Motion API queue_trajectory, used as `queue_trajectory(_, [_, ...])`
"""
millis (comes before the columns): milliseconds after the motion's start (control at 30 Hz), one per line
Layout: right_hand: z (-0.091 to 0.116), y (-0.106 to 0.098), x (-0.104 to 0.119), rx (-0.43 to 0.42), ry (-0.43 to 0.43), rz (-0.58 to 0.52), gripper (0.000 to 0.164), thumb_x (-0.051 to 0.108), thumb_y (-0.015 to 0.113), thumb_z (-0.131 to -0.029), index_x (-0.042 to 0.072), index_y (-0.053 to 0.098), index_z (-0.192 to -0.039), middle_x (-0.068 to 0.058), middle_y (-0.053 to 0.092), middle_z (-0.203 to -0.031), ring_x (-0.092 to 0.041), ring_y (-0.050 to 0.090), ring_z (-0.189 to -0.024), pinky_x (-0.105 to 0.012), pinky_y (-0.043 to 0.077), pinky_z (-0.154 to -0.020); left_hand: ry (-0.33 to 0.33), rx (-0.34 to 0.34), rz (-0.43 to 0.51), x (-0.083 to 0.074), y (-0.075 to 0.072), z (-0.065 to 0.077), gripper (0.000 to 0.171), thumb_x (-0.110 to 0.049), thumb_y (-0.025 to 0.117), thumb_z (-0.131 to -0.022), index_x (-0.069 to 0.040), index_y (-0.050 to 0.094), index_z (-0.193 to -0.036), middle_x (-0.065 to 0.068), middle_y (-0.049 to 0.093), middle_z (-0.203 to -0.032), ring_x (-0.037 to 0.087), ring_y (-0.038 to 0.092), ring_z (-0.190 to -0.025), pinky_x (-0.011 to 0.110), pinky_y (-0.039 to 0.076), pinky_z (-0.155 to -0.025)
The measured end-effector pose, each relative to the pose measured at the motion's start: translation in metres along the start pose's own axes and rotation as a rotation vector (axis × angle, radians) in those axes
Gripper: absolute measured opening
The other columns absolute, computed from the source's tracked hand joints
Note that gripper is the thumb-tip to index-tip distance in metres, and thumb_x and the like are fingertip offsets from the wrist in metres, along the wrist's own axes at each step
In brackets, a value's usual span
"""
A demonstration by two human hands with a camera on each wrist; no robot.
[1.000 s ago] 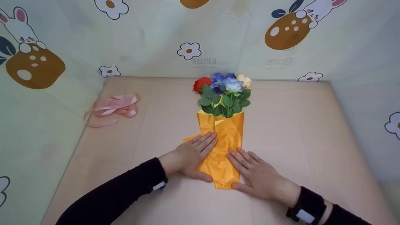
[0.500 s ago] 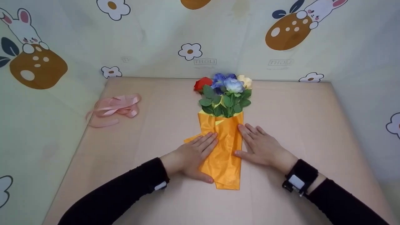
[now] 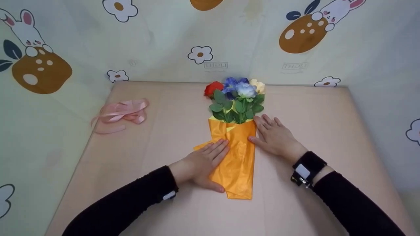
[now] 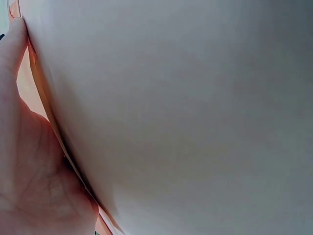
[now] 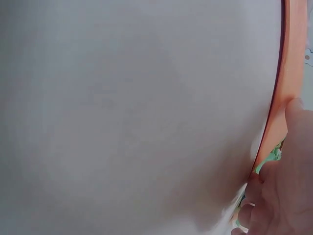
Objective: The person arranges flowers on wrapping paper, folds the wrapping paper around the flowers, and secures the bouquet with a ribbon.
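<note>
A bouquet lies on the table, its stems wrapped in orange paper [image 3: 238, 164]. Above the paper show a red rose [image 3: 214, 89], blue flowers [image 3: 245, 89], a cream flower [image 3: 258, 86] and green leaves. My left hand [image 3: 202, 165] rests with straight fingers on the wrapper's left side, thumb near its lower edge. On the right, my right hand [image 3: 277, 136] lies along the wrapper's upper edge, fingertips just below the leaves and thumb touching the paper. In the right wrist view the orange paper [image 5: 288, 58] stands beside my thumb. The left wrist view shows mostly tabletop past my palm [image 4: 44, 181].
A loose heap of pink ribbon [image 3: 123, 111] lies near the table's left edge. Pale patterned cloth [image 3: 157, 39] with rabbits and flowers hangs behind and at both sides of the table [image 3: 311, 124].
My right hand has slid up along the wrapper's right side, from near the bottom to the top by the leaves. My left hand has stayed in place on the paper.
</note>
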State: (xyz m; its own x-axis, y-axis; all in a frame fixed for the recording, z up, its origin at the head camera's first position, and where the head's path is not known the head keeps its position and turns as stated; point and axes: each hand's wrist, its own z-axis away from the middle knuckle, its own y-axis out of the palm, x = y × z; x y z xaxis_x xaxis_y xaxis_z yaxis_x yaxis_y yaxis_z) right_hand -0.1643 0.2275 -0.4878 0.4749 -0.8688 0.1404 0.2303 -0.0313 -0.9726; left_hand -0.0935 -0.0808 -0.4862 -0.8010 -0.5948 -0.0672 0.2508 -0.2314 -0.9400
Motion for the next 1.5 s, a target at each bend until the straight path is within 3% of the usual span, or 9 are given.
queue_trajectory(233, [0.006,0.010,0.009,-0.017,-0.021,0.045,0.076,0.052,0.036,-0.110,0.002,0.019,-0.164,-0.016,0.018,-0.171,-0.037,0.016,-0.158,-0.061,0.013,-0.124,0.002,-0.005,-0.015,-0.001,0.000,0.000,0.129,-0.094,0.036,-0.083,-0.003,-0.003,-0.165,0.016,-0.008,-0.173,0.031,-0.004,-0.160,0.045,0.012,-0.128])
queue_trajectory(400, [0.027,0.020,0.031,-0.050,-0.097,0.062,0.063,0.034,0.038,-0.113,-0.003,0.024,-0.162,-0.018,0.021,-0.170,-0.039,0.020,-0.156,-0.062,0.020,-0.123,0.001,0.001,-0.017,-0.001,0.000,0.000,0.129,-0.095,0.036,-0.083,-0.003,-0.004,-0.165,0.015,-0.008,-0.173,0.031,-0.005,-0.160,0.045,0.010,-0.128])
queue_trajectory(500, [0.043,0.026,0.047,-0.051,-0.125,0.074,0.062,0.032,0.038,-0.113,-0.004,0.026,-0.161,-0.020,0.022,-0.169,-0.040,0.022,-0.156,-0.060,0.023,-0.122,-0.003,0.006,-0.014,-0.001,0.000,0.000,0.129,-0.095,0.036,-0.083,-0.004,-0.004,-0.165,0.015,-0.009,-0.173,0.031,-0.005,-0.160,0.045,0.010,-0.128])
queue_trajectory(733, [0.080,0.029,0.074,0.005,-0.136,0.148,0.067,0.040,0.037,-0.112,-0.004,0.024,-0.161,-0.021,0.020,-0.170,-0.038,0.023,-0.156,-0.056,0.027,-0.122,-0.012,0.006,-0.001,-0.001,0.000,0.000,0.129,-0.095,0.035,-0.082,-0.005,-0.004,-0.165,0.014,-0.010,-0.173,0.030,-0.006,-0.160,0.045,0.010,-0.128])
queue_trajectory(900, [0.095,0.030,0.079,0.021,-0.156,0.141,0.074,0.048,0.039,-0.111,-0.005,0.025,-0.161,-0.021,0.019,-0.170,-0.039,0.021,-0.156,-0.058,0.026,-0.122,-0.013,0.006,0.004,-0.001,0.000,0.000,0.129,-0.094,0.037,-0.082,-0.005,-0.004,-0.165,0.014,-0.010,-0.173,0.031,-0.006,-0.160,0.045,0.010,-0.128])
queue_trajectory(1067, [0.099,0.034,0.074,-0.002,-0.173,0.117,0.083,0.058,0.040,-0.107,-0.003,0.025,-0.162,-0.019,0.018,-0.171,-0.038,0.021,-0.157,-0.059,0.025,-0.122,-0.006,0.002,0.011,-0.001,0.001,-0.001,0.129,-0.094,0.038,-0.083,-0.005,-0.004,-0.166,0.014,-0.010,-0.173,0.031,-0.005,-0.160,0.045,0.011,-0.128])
queue_trajectory(1500, [0.098,0.035,0.069,0.094,-0.124,0.073,0.093,0.071,0.028,-0.104,0.004,0.012,-0.165,-0.012,0.005,-0.174,-0.030,0.008,-0.160,-0.061,0.015,-0.125,-0.038,0.019,0.003,-0.001,0.000,0.002,0.124,-0.092,0.033,-0.086,-0.004,-0.004,-0.165,0.015,-0.009,-0.173,0.030,-0.004,-0.160,0.043,0.011,-0.128])
